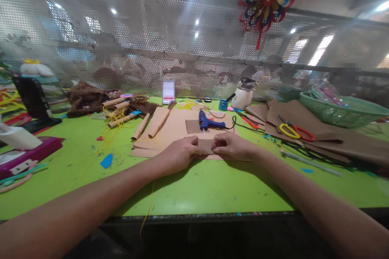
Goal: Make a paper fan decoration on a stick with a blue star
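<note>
Between my two hands is a small piece of brown paper (206, 146). My left hand (182, 151) pinches its left end, and my right hand (232, 145) pinches its right end. Both hands rest over the near edge of larger tan paper sheets (179, 123) on the table. Just beyond my fingers lies a blue glue gun (209, 122), its nozzle pointing toward me. Under the gun is another dark brown paper piece (192, 127). Rolled paper tubes (159, 123) lie beyond my left hand.
Scissors with yellow and red handles (296, 132) lie on brown paper (304, 117) at the right, near a green basket (343, 107). A white jar (243, 95) and a lit phone (168, 92) stand at the back. A purple power strip (30, 156) sits at the left.
</note>
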A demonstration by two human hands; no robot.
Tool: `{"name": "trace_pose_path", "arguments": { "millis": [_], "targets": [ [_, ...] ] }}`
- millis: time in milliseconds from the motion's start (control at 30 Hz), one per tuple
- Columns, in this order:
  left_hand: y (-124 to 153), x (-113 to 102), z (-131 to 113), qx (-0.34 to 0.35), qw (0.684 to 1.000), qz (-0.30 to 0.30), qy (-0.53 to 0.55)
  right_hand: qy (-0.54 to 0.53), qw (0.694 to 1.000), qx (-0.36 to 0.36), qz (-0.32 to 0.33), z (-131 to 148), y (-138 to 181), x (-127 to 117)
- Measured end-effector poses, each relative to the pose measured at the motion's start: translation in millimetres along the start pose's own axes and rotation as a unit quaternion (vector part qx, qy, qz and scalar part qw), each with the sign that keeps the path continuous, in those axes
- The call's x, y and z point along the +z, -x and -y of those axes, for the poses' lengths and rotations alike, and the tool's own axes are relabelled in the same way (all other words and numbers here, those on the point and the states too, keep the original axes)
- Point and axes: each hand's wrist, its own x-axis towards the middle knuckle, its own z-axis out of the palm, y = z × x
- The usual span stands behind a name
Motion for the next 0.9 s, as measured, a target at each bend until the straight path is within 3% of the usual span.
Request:
{"name": "trace_pose_path", "arguments": {
  "millis": [533,733,900],
  "targets": [
    [3.3,-2.4,3.8,0.045,0.998,0.012,-0.053,0.019,0.999,0.025,-0.006,-0.9,-0.5,2.4],
    [0.6,-6.1,8.4,0.071,0.996,0.033,-0.031,0.034,0.993,-0.093,-0.066,-12.9,9.4,7.6],
    [-2.6,-11.1,12.9,0.111,0.991,0.059,-0.041,0.108,0.980,-0.156,-0.053,-8.8,13.8,8.1]
  ]
}}
